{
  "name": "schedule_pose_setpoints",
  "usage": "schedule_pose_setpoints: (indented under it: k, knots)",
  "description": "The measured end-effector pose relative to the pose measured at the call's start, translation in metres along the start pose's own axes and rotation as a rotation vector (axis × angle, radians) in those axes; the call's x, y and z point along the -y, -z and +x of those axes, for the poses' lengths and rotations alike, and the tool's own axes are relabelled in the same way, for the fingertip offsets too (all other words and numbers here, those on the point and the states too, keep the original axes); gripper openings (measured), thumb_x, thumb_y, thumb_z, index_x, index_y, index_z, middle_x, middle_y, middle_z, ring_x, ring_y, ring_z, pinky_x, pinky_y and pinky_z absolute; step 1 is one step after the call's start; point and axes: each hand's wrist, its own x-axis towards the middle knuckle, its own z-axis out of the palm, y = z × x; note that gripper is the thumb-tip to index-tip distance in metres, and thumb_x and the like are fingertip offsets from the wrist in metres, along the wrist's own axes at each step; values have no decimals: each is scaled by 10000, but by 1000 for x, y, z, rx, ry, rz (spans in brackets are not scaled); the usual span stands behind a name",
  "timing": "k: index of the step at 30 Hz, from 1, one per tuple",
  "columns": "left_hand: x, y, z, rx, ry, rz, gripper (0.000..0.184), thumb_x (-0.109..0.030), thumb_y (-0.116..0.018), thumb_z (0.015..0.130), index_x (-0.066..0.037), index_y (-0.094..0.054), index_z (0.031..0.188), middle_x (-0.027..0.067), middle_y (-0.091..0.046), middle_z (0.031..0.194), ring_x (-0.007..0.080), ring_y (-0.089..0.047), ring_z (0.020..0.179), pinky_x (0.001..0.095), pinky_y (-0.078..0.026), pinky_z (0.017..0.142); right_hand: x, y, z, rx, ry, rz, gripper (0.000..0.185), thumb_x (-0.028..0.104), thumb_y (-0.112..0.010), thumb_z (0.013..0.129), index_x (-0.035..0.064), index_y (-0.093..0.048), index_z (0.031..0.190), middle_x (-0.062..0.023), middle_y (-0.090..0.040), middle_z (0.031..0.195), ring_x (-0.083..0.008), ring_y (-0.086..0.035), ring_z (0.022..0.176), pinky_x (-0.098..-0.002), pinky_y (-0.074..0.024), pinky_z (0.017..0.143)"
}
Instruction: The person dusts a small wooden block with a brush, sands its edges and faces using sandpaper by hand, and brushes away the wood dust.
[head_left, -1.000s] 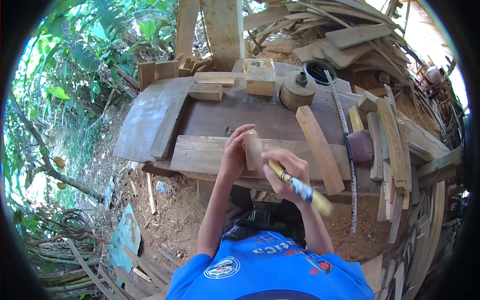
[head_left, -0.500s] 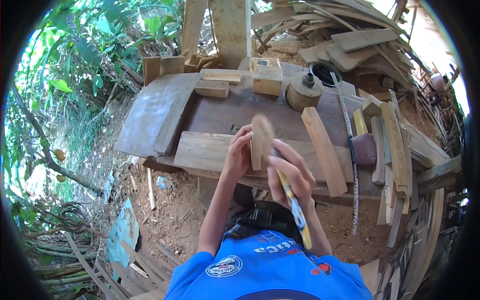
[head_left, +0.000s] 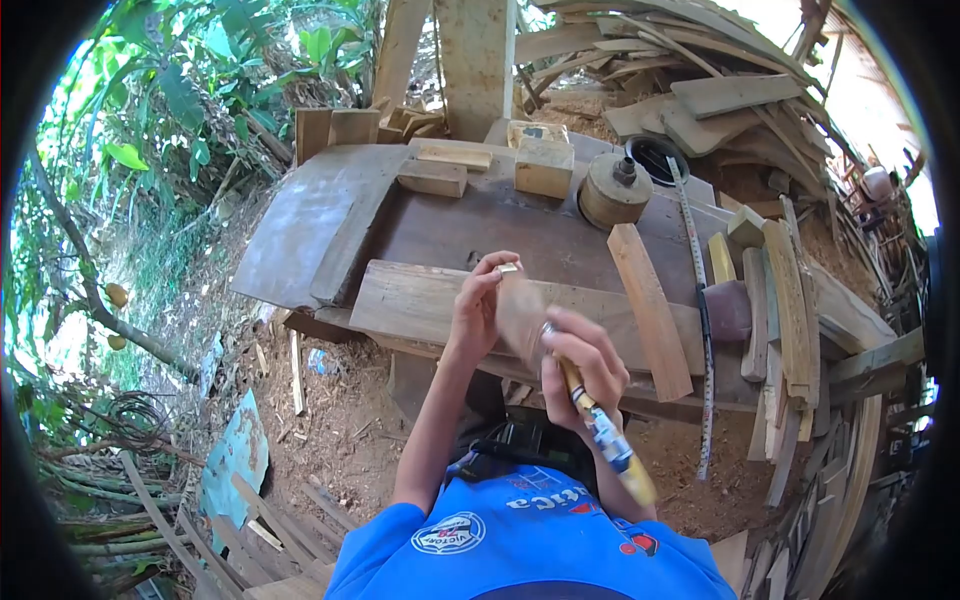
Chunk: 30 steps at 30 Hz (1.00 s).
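My right hand [head_left: 590, 362] is closed around the handle of a paintbrush [head_left: 612, 442], which has a yellow, blue and white patterned grip. Its brown bristle end is smeared by motion and lies across the front of my left hand [head_left: 476, 312]. Between the fingers of that left hand is a small piece of wood [head_left: 509, 268], mostly hidden behind the bristles. Both hands are over the near edge of a long wooden board [head_left: 410, 297] on the workbench. Whether the bristles touch the wood I cannot tell.
On the workbench [head_left: 430, 228] stand a wooden block [head_left: 544, 168], a round wooden piece with a metal spindle [head_left: 612, 190] and a black bowl [head_left: 657, 160]. A curved slat [head_left: 650, 310] and a tape measure [head_left: 692, 235] lie to the right, beside stacked offcuts [head_left: 790, 300].
The paintbrush's bristle end has swung down and slightly left across the small piece of wood. Its handle end has moved right and down. The view has shifted slightly.
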Motion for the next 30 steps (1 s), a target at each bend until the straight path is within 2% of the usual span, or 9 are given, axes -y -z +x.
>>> schedule_pose_setpoints:
  k: [2,6,10,14,16,18,20,25,30]
  knots:
    - [-4,-7,0,-48,26,32,353,-199,-496,876,-36,-494,1189,59,-553,1043,148,-582,855,283,-481,729,-5,-4,5,-30,76,-79,120,65,-598,774,18,-640,875,-173,-673,911,-280,-682,792,-355,-538,752]
    - [-2,-8,1,0,-99,21,434,-224,-553,854,-44,-465,1239,56,-522,1002,130,-543,848,267,-470,720,-9,34,-1,725,-620,242,112,29,-600,778,11,-647,878,-99,-682,847,-191,-662,754,-287,-513,697]
    - [5,-22,-14,8,-274,604,570,-48,-632,799,-39,-423,1330,3,-526,875,88,-529,732,252,-465,637,2,37,18,200,-253,96,69,22,-591,803,32,-626,861,-72,-650,780,-128,-596,662,-247,-456,607]
    - [24,5,-7,78,1,484,498,-41,-737,719,-24,-558,1183,12,-617,929,79,-572,795,242,-484,705,4,40,42,-13,-468,600,80,4,-575,841,27,-633,891,-78,-656,843,-136,-620,725,-253,-483,653]
    - [12,-17,-22,3,182,267,404,-63,-773,677,-16,-622,1048,12,-649,900,68,-580,813,234,-480,725,-7,33,54,123,-377,175,86,2,-586,837,31,-639,899,-75,-657,877,-133,-622,744,-254,-486,665]
    - [7,-24,-17,204,-130,831,337,-81,-778,672,-13,-635,969,-7,-637,823,62,-569,770,228,-475,708,-15,28,60,118,-187,-170,84,14,-605,830,23,-645,903,-85,-668,909,-133,-634,775,-244,-490,672]
    - [6,-28,-21,153,-111,841,309,-84,-770,688,-21,-635,959,-23,-593,766,56,-547,704,229,-456,645,-20,26,70,-40,97,-436,93,40,-631,821,4,-650,905,-110,-689,939,-137,-656,818,-225,-493,675]
    - [6,-21,-18,231,-175,860,337,-110,-788,677,-22,-629,961,5,-624,809,74,-564,769,236,-466,701,4,48,67,617,-241,226,76,21,-633,820,51,-669,880,-77,-626,689,-145,-617,625,-258,-476,612]
    - [9,-29,-19,191,-138,647,341,-86,-769,658,-20,-633,963,9,-645,854,62,-563,822,245,-471,743,-1,29,64,225,-249,194,59,23,-595,852,28,-627,802,-21,-618,693,-68,-564,628,-228,-450,596]
